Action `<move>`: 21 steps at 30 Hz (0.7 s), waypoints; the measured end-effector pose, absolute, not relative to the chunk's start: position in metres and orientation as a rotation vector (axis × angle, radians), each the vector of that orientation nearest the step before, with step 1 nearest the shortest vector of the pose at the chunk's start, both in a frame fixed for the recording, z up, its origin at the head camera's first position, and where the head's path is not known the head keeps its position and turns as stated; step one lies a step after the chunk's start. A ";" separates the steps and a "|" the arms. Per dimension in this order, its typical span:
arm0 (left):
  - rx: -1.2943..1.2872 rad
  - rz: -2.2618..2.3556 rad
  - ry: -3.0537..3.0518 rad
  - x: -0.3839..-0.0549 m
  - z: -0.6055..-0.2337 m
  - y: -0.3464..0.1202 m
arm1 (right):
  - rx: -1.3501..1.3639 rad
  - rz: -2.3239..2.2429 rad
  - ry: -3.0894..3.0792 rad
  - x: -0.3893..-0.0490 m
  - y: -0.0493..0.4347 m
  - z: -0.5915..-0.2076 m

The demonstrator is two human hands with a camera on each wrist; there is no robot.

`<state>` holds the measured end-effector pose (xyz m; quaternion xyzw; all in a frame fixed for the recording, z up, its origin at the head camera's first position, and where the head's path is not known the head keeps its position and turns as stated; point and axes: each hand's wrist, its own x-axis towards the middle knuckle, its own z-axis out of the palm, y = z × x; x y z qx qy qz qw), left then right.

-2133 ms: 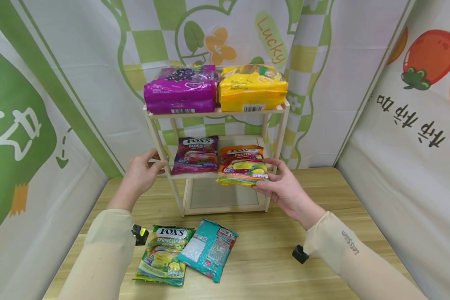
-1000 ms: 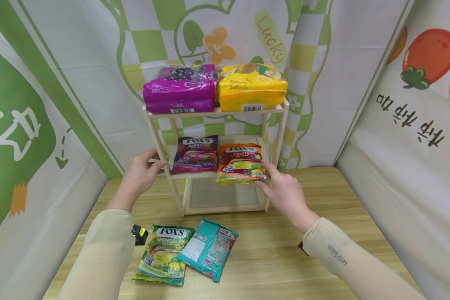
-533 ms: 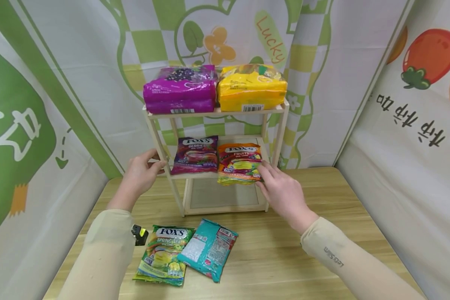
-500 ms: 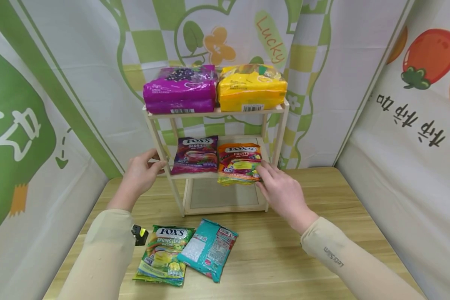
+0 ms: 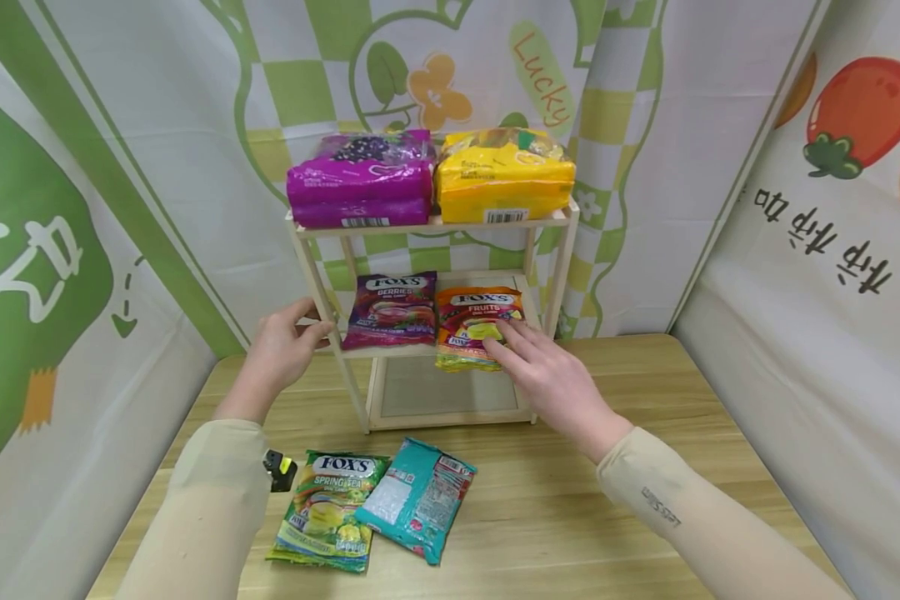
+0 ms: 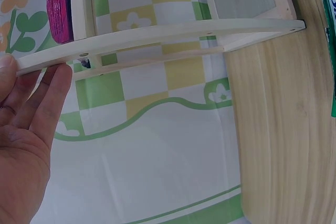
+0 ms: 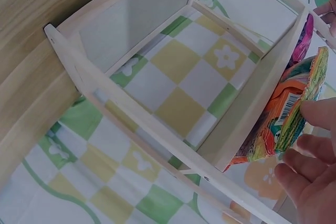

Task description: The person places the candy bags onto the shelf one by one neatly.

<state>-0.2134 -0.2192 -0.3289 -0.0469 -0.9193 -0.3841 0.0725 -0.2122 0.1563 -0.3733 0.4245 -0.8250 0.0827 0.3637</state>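
Centrally, the wooden rack (image 5: 564,218) is steadied at its left post by the left hand (image 5: 281,354), fingers loosely curled about the upright. On its middle shelf, beside the purple bag (image 5: 392,310), the orange candy bag (image 5: 474,318) is pressed by the straight, spread fingers of the right hand (image 5: 547,379).

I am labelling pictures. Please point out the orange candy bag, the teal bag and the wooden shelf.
orange candy bag (image 5: 471,310), head view, printed front.
teal bag (image 5: 420,498), head view, middle.
wooden shelf (image 5: 562,258), head view, right post.
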 end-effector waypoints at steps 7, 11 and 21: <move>-0.142 -1.166 -2.759 -0.214 -0.329 -0.219 | 1.132 0.162 -2.176 -0.213 0.155 -0.375; -0.144 -1.167 -2.757 -0.213 -0.329 -0.219 | 1.136 0.134 -2.218 -0.212 0.155 -0.375; -0.139 -1.165 -2.751 -0.213 -0.329 -0.218 | 1.129 0.112 -2.268 -0.208 0.154 -0.374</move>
